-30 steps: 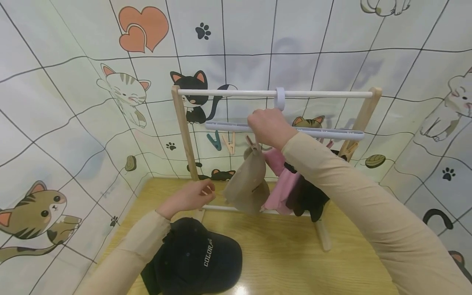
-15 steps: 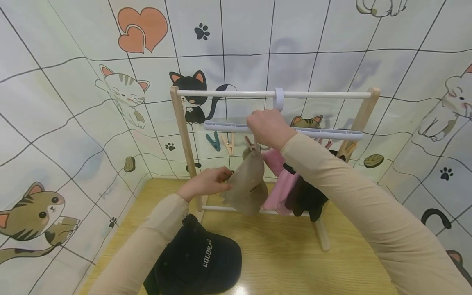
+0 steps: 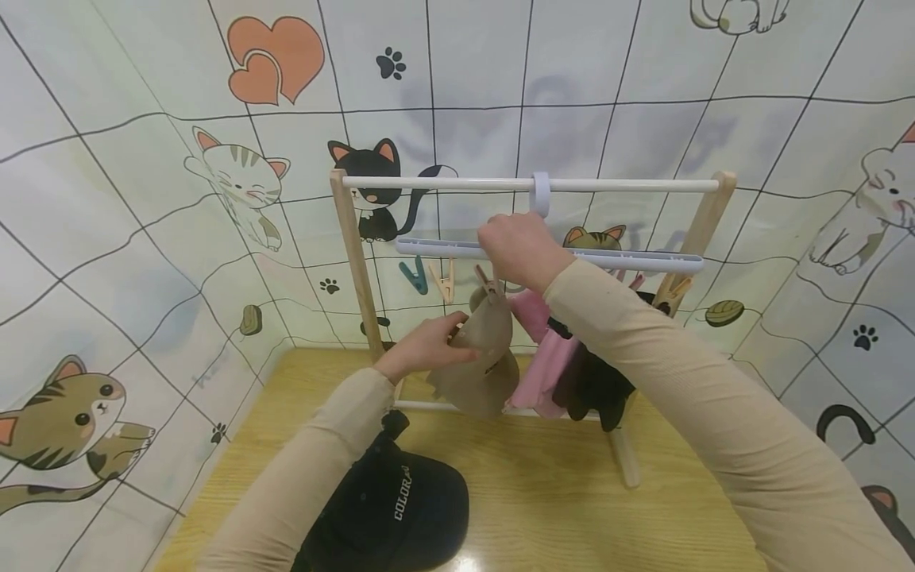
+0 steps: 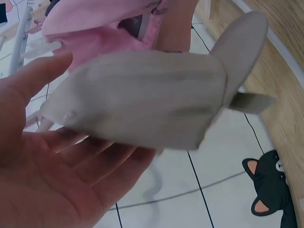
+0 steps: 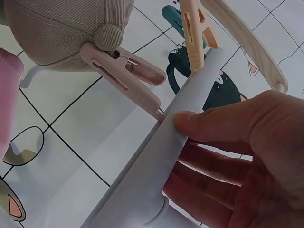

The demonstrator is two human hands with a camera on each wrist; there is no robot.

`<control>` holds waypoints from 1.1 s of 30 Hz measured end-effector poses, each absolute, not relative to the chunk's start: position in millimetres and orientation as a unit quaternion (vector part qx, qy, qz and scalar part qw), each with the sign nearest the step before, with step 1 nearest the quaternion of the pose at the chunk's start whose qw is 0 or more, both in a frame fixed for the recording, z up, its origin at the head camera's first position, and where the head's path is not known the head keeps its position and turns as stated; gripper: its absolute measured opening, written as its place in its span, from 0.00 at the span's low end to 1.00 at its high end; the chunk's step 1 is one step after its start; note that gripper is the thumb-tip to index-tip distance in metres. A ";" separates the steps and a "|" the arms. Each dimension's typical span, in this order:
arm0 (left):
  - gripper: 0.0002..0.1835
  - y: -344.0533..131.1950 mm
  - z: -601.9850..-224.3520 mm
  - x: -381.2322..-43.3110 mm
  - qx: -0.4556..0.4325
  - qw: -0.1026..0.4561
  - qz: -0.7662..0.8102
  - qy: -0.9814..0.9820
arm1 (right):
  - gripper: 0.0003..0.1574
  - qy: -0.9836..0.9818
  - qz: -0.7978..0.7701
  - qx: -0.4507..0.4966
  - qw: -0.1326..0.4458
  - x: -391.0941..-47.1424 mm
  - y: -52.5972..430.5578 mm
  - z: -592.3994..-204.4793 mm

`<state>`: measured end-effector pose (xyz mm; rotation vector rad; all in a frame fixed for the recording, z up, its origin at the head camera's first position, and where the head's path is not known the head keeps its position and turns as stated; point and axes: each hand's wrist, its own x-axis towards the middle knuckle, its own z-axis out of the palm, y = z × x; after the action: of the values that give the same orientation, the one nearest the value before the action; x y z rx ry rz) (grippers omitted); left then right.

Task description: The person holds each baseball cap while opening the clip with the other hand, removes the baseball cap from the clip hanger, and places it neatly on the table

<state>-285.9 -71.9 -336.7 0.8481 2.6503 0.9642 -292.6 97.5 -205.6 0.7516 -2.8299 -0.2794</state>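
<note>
My right hand (image 3: 525, 248) grips the pale lilac bar of a clip hanger (image 5: 142, 166), which hooks over the rack's top rod. From a pink clothespin (image 5: 121, 76) on that bar hangs a beige cap (image 3: 475, 381), crown upward at the clip. Around this cap my left hand (image 3: 429, 347) lies loosely, thumb in front and fingers behind. In the left wrist view the fingers (image 4: 107, 159) are only slightly bent along the cap (image 4: 142, 99), and the thumb stands apart from it. A pink cap (image 3: 550, 373) and a black one (image 3: 608, 385) hang further right.
The wooden rack (image 3: 353, 262) stands on a wood-grain table (image 3: 572, 508) before a cat-patterned wall. Teal (image 3: 414, 275) and pale orange (image 3: 443, 282) clothespins hang at the bar's left. A dark cap (image 3: 422, 516) lies on the table in front.
My left hand has moved right and up from beside the rack's left post to the beige cap, its thumb now over the cap's front. The right hand has stayed on the hanger bar.
</note>
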 end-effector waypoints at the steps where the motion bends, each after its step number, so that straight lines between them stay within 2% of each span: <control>1: 0.24 -69.5 -337.1 -285.9 0.284 0.093 0.329 0.896 | 0.11 -0.957 -0.095 0.254 0.101 -292.4 97.7 -205.7; 10: 0.20 -60.3 -344.8 -285.6 0.274 0.062 0.354 0.892 | 0.13 -0.960 -0.087 0.247 0.101 -292.4 97.9 -207.1; 20: 0.07 -58.3 -341.6 -274.9 0.330 0.030 0.352 0.876 | 0.13 -0.962 -0.080 0.240 0.097 -295.0 98.5 -207.5; 25: 0.06 -60.2 -336.8 -266.9 0.342 0.012 0.357 0.869 | 0.09 -0.959 -0.064 0.250 0.116 -295.5 101.1 -208.8; 33: 0.06 -60.1 -330.0 -258.4 0.349 -0.011 0.352 0.868 | 0.11 -0.944 -0.044 0.285 0.157 -294.7 105.7 -212.9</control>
<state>-258.4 -60.1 -330.0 1.1035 2.7467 1.1150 -294.7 105.7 -212.9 0.8161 -2.7023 -0.1272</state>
